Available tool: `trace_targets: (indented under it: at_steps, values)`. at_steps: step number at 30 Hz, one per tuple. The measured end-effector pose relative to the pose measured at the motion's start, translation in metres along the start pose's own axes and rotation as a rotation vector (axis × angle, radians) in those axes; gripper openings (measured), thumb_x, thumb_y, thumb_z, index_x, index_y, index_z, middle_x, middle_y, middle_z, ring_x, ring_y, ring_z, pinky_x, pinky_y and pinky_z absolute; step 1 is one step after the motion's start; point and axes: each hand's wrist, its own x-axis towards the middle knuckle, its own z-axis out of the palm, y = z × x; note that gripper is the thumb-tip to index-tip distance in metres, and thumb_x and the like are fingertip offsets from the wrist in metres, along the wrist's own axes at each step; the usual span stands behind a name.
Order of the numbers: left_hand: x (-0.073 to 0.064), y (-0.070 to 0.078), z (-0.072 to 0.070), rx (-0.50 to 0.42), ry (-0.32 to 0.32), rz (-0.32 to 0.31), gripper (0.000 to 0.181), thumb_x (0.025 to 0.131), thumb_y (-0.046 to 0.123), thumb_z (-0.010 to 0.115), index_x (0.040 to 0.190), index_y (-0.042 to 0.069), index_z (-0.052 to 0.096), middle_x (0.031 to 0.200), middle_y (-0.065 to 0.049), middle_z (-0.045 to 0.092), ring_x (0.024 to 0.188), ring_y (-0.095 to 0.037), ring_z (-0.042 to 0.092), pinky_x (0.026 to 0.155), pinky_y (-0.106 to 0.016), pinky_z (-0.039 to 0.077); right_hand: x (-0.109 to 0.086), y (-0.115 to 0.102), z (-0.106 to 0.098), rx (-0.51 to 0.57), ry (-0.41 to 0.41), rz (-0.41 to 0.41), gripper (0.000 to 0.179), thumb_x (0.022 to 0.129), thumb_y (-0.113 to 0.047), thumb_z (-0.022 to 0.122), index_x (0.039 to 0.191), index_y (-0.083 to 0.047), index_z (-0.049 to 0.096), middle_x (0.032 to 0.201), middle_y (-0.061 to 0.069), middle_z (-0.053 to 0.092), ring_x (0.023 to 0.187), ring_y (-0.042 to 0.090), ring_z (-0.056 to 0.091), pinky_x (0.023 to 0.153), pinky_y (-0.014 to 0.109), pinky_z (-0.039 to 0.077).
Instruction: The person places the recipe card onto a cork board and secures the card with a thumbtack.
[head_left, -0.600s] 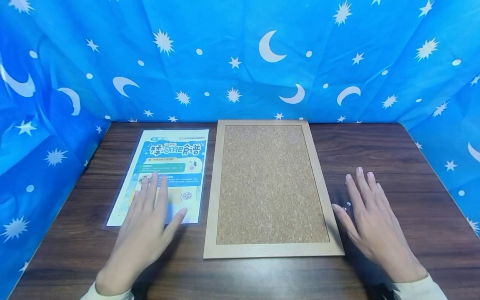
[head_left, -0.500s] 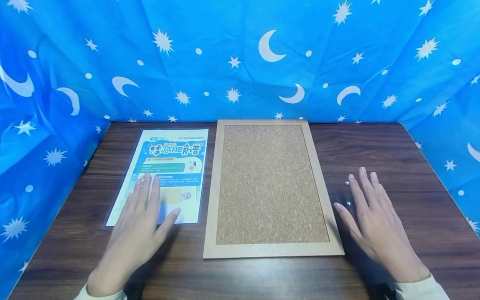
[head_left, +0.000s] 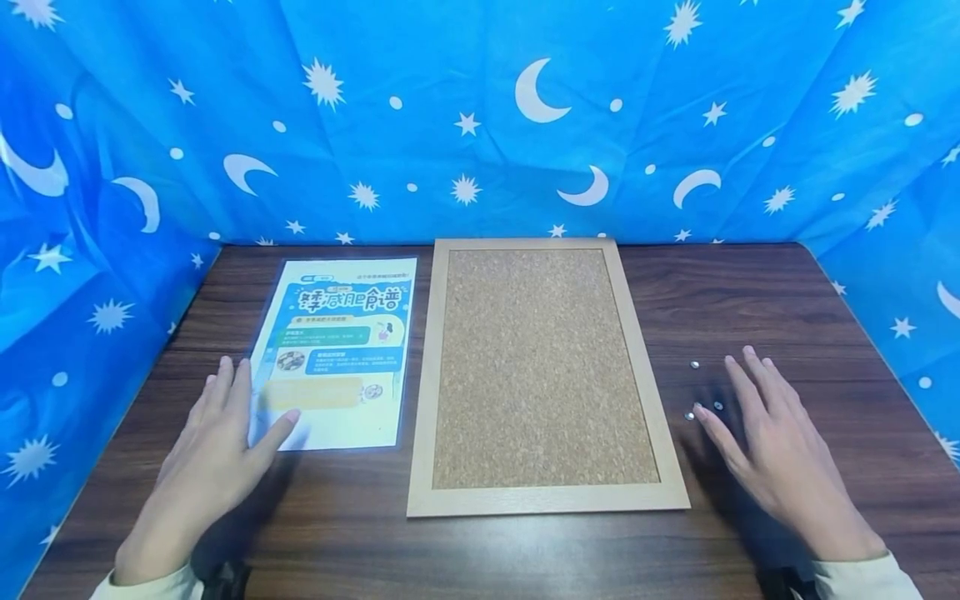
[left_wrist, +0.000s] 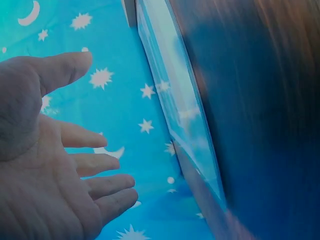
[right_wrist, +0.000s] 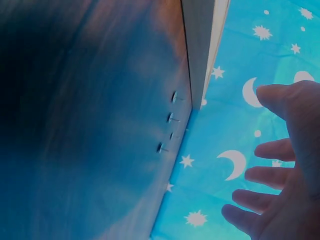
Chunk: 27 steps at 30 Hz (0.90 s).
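A laminated sheet (head_left: 341,300) with blue print and Chinese lettering lies on the left of the dark wooden table (head_left: 525,558). My left hand (head_left: 206,458) hovers by its lower left edge, fingers extended, thumb over the sheet, holding nothing. Centred on the table is a cork board (head_left: 547,367) in a pale wood frame. To its right lie several silver thumbtacks (head_left: 694,364); in the right wrist view, the thumbtacks (right_wrist: 161,148) rest on their heads with pins up. My right hand (head_left: 787,450) is spread above the table beside them, empty, its thumb partly covering the group.
A blue cloth (head_left: 465,125) printed with white moons and stars hangs behind the table and along both sides. The cork board's far edge reaches the back cloth. Dark wood surface lies between the sheet and the board's frame.
My left hand has drawn left and back toward me, uncovering more of the sheet. My right hand has shifted right and slightly back, exposing more thumbtacks. The sheet and board stay put.
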Motion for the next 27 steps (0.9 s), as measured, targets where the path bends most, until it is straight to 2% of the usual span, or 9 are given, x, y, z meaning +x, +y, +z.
trace_targets:
  at_steps: [5, 9, 14, 17, 20, 24, 27]
  values:
    - [0.010, -0.013, -0.006, -0.028, -0.042, -0.075, 0.100, 0.102, 0.055, 0.050, 0.155, -0.013, 0.000, 0.157, -0.042, -0.007, 0.143, -0.062, 0.000, 0.105, -0.081, 0.011, -0.003, 0.006, -0.001, 0.047, -0.002, 0.012, 0.067, 0.094, -0.027, 0.073, 0.145, 0.008, 0.046, 0.150, 0.033, 0.041, 0.133, 0.054, 0.040, 0.106, 0.068, 0.033]
    - [0.017, -0.020, -0.012, -0.058, -0.074, -0.125, 0.101, 0.101, 0.057, 0.050, 0.155, -0.013, 0.001, 0.157, -0.042, -0.004, 0.142, -0.063, 0.003, 0.103, -0.081, 0.015, -0.003, 0.011, 0.000, 0.082, -0.003, 0.024, 0.065, 0.089, -0.022, 0.078, 0.140, 0.008, 0.051, 0.144, 0.032, 0.047, 0.125, 0.055, 0.046, 0.097, 0.070, 0.038]
    - [0.025, -0.025, -0.016, -0.057, -0.072, -0.182, 0.101, 0.100, 0.058, 0.053, 0.155, -0.013, 0.006, 0.155, -0.044, 0.006, 0.141, -0.064, 0.009, 0.102, -0.081, 0.020, -0.001, 0.019, 0.001, 0.092, -0.004, 0.069, 0.061, 0.083, -0.015, 0.084, 0.133, 0.009, 0.057, 0.132, 0.032, 0.054, 0.116, 0.053, 0.052, 0.088, 0.069, 0.042]
    - [0.030, -0.028, -0.017, -0.048, -0.059, -0.224, 0.100, 0.100, 0.056, 0.055, 0.154, -0.015, 0.012, 0.152, -0.046, 0.013, 0.138, -0.064, 0.016, 0.101, -0.080, 0.024, 0.000, 0.024, 0.002, 0.082, -0.013, 0.097, 0.053, 0.081, -0.013, 0.085, 0.125, 0.009, 0.062, 0.117, 0.029, 0.061, 0.101, 0.046, 0.060, 0.078, 0.065, 0.046]
    - [0.034, -0.031, -0.017, -0.053, -0.059, -0.274, 0.099, 0.098, 0.055, 0.059, 0.154, -0.015, 0.015, 0.151, -0.046, 0.014, 0.133, -0.065, 0.023, 0.099, -0.078, 0.031, 0.002, 0.027, 0.003, 0.076, -0.041, 0.148, 0.045, 0.082, -0.014, 0.085, 0.117, 0.007, 0.067, 0.102, 0.025, 0.065, 0.085, 0.039, 0.063, 0.068, 0.059, 0.048]
    - [0.039, -0.034, -0.017, -0.071, -0.077, -0.326, 0.101, 0.096, 0.055, 0.062, 0.154, -0.013, 0.015, 0.152, -0.045, 0.013, 0.128, -0.066, 0.031, 0.094, -0.075, 0.040, 0.006, 0.028, 0.004, 0.075, -0.093, 0.210, 0.035, 0.082, -0.015, 0.085, 0.109, 0.004, 0.073, 0.096, 0.022, 0.069, 0.078, 0.031, 0.063, 0.064, 0.051, 0.047]
    - [0.043, -0.036, -0.016, -0.080, -0.093, -0.367, 0.102, 0.096, 0.053, 0.064, 0.155, -0.013, 0.013, 0.153, -0.045, 0.012, 0.129, -0.065, 0.029, 0.096, -0.075, 0.039, 0.010, 0.030, 0.007, 0.073, -0.140, 0.239, 0.030, 0.083, -0.016, 0.084, 0.104, 0.003, 0.075, 0.092, 0.019, 0.071, 0.075, 0.026, 0.062, 0.062, 0.044, 0.046]
